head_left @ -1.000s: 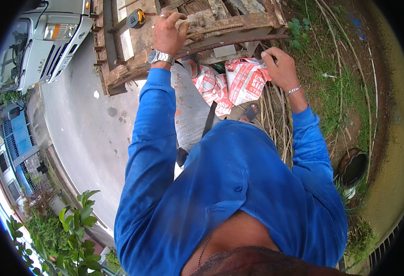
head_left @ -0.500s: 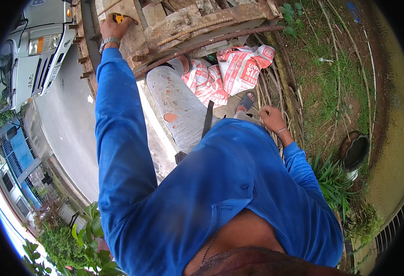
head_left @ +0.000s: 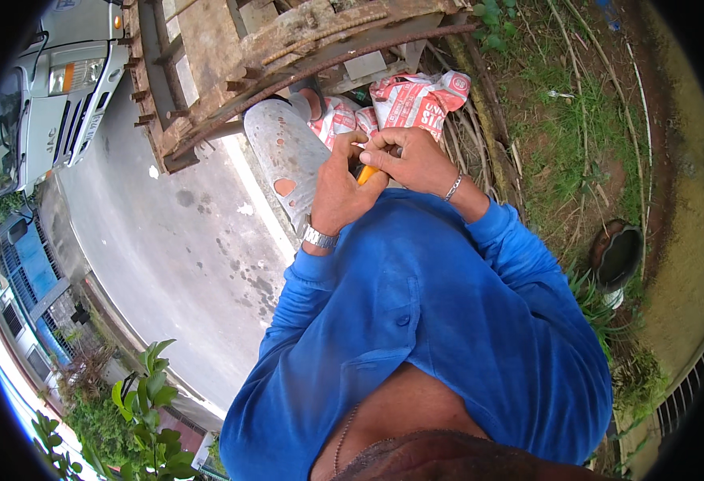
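Note:
A small yellow tape measure (head_left: 366, 173), mostly covered by fingers, is between my two hands in front of my belly. My left hand (head_left: 342, 191) is closed around it, a metal watch on the wrist. From the other side my right hand (head_left: 416, 164) has curled fingers, its thumb pressed at the top of the yellow case. Whether any tape blade is drawn out is hidden. Beyond my hands stands a rusty metal frame (head_left: 320, 50) with brown boards and a ribbed steel bar along it.
Red-and-white sacks (head_left: 420, 100) lie beyond my hands, next to sticks. My knee in torn grey trousers (head_left: 284, 152) is under the frame's edge. A white truck (head_left: 71, 80) stands at the far left on the grey road (head_left: 167, 264). At right are grass and a dark pot (head_left: 618, 255).
My left hand has left the frame and come back to my belly with the tape measure. My right hand has moved left to meet it. The frame's boards show more fully.

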Tool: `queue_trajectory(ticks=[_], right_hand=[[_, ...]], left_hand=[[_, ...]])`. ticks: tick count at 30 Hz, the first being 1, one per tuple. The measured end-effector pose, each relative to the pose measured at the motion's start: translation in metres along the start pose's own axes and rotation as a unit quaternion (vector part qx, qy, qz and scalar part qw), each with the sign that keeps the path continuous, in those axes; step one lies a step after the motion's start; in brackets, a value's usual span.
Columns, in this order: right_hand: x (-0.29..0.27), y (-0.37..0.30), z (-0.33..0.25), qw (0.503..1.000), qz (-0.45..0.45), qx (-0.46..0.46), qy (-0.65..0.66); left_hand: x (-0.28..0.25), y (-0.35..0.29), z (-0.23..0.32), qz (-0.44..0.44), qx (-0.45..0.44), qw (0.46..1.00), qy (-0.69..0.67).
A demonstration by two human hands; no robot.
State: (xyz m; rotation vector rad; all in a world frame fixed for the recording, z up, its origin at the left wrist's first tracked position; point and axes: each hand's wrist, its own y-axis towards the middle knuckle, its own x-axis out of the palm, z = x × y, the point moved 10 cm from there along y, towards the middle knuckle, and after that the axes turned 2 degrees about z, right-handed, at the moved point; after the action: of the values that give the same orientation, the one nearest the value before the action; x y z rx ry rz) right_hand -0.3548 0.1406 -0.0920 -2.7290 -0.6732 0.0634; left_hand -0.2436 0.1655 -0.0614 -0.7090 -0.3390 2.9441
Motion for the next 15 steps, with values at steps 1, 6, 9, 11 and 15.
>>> queue_trajectory(ticks=[1, 6, 9, 11, 15], right_hand=[[0.0, -0.002, 0.004, 1.0, -0.003, -0.008, 0.001], [-0.011, 0.017, -0.001, 0.996, -0.048, -0.062, 0.048], [-0.044, 0.043, -0.041, 0.992, -0.062, -0.109, -0.02], [-0.082, 0.063, -0.079, 0.982, -0.002, -0.187, -0.038], [-0.122, 0.126, -0.115, 0.974, 0.064, -0.169, -0.137]], left_hand=[[-0.001, -0.001, 0.004, 0.0, 0.001, 1.0, 0.031], [-0.011, 0.02, 0.027, -0.009, 0.106, 0.983, 0.153], [-0.043, 0.062, 0.029, 0.003, 0.132, 0.957, 0.258], [-0.089, 0.1, 0.032, 0.04, 0.138, 0.924, 0.355], [-0.165, 0.153, 0.037, 0.102, 0.148, 0.861, 0.476]])
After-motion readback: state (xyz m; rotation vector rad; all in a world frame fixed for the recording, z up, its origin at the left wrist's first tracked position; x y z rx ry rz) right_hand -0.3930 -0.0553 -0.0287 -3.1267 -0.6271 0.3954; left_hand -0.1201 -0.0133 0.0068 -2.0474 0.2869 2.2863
